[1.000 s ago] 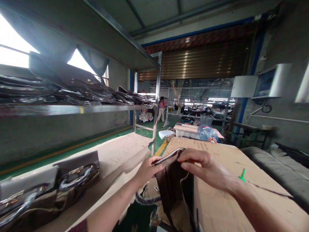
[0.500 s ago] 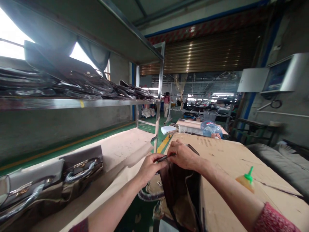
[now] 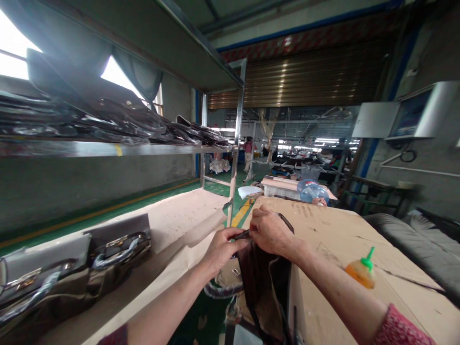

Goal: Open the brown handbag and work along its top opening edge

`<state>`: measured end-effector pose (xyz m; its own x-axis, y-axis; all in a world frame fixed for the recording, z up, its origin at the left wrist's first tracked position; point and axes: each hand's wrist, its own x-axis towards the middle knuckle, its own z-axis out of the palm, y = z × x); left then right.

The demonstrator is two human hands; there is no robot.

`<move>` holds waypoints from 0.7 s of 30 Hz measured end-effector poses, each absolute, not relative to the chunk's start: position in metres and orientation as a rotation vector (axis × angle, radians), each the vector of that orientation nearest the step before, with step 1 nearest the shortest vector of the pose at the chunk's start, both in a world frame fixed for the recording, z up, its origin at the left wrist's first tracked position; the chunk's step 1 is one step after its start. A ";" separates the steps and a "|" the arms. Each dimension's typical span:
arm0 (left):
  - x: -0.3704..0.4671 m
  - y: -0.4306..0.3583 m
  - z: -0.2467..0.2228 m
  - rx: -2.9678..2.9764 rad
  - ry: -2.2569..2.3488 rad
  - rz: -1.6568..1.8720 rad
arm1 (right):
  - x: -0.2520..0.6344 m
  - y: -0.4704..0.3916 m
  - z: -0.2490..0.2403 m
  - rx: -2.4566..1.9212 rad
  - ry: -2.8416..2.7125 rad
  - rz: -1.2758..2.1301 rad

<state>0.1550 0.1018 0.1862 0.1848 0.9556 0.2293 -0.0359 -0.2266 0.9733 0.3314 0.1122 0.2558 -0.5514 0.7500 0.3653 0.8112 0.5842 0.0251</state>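
A dark brown handbag [image 3: 260,282] hangs open in front of me at the edge of the cardboard-covered table. My left hand [image 3: 224,247] pinches the bag's upper edge between thumb and fingers. Right beside it, my right hand [image 3: 271,232] is closed on the same edge from above, its fingertips partly hidden. A wrapped, curved handle [image 3: 223,291] and a small metal clasp [image 3: 235,272] show at the bag's left side, below my left hand.
Finished-looking bags [image 3: 118,249] with wrapped handles stand on the paper-covered lower shelf at left. Plastic-wrapped dark pieces [image 3: 108,120] fill the shelf above. On the cardboard [image 3: 323,239] stands an orange bottle [image 3: 361,273] with a green nozzle; a water jug [image 3: 312,191] lies beyond. A person [image 3: 247,153] stands far off.
Both hands keep hold of the bag's edge and shift only slightly. The view has moved a little, and the orange bottle now shows more fully beside my right forearm.
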 end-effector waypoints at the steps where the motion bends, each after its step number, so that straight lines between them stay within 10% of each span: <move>1: 0.155 0.102 0.186 1.452 0.938 1.239 | 0.331 0.112 0.256 -1.283 -2.501 -0.293; 21: 0.154 0.105 0.192 1.723 1.172 1.282 | 0.385 0.107 0.276 -1.445 -2.440 -0.142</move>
<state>0.1543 0.1054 0.1921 0.1085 0.9319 0.3460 0.2612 -0.3625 0.8946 0.3852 0.1073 0.2755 -0.4485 0.8399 0.3056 0.8696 0.4891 -0.0678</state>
